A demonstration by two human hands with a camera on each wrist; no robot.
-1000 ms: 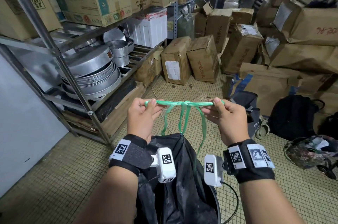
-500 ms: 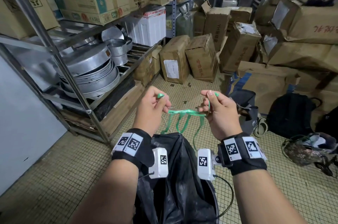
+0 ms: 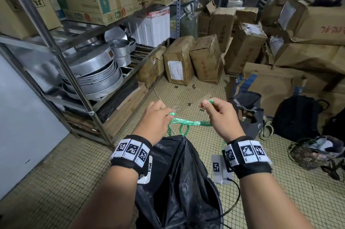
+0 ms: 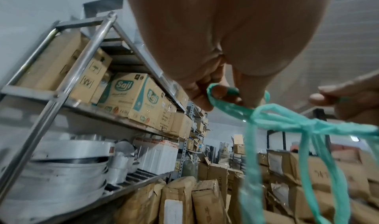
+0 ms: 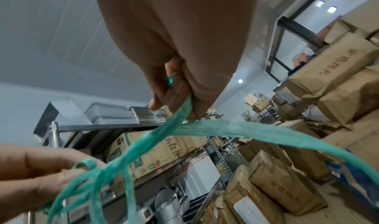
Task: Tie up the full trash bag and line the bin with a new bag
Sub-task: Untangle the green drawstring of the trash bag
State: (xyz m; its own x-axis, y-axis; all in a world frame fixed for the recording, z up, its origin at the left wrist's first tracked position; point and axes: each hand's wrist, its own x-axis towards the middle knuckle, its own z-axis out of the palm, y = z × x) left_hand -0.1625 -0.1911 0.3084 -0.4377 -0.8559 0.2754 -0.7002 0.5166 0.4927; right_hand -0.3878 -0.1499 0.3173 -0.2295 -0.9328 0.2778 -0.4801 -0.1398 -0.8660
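Observation:
A full black trash bag [image 3: 179,182] stands below my hands, its gathered neck closed by green drawstrings [image 3: 188,122] crossed into a knot. My left hand [image 3: 155,118] pinches one end of the green drawstring [image 4: 223,96], looped around a fingertip. My right hand [image 3: 220,114] grips the other end of the drawstring [image 5: 180,107], which sticks out above its fist. The string runs nearly level between both hands, with loose loops [image 4: 307,170] hanging down to the bag. The bin's dark rim [image 3: 217,208] peeks out at the bag's right side.
A metal shelf rack [image 3: 61,64] with stacked steel pans [image 3: 97,79] and cartons stands at my left. Cardboard boxes [image 3: 205,58] crowd the back and right. A black backpack [image 3: 296,116] and other bags [image 3: 315,154] lie on the tiled floor at right.
The string was stretched taut and high between my hands a second ago. Both hands have since come lower and closer together, and the string now shows a bunched knot between them.

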